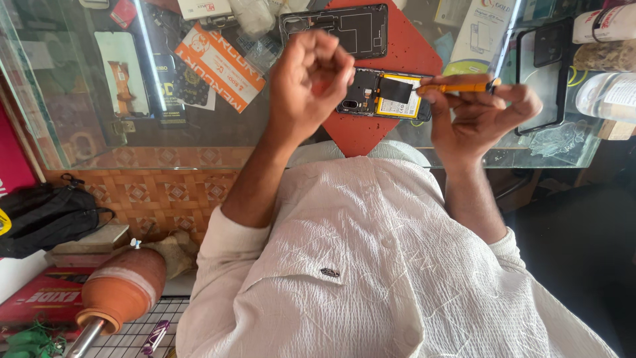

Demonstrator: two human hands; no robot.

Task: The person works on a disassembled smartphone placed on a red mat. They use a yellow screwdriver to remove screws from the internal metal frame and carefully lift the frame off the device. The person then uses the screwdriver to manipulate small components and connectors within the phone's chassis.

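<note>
Above the opened phone [384, 96], the right hand's [480, 109] grip pinches an orange screwdriver [457, 86].

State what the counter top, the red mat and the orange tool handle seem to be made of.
Counter top: clear glass, since goods show beneath it. Red mat: matt, probably rubber or silicone. Thin orange tool in the right hand: smooth, likely plastic.

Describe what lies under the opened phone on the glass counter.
The opened phone rests on a red mat atop the glass counter. The left hand covers part of the mat.
</note>
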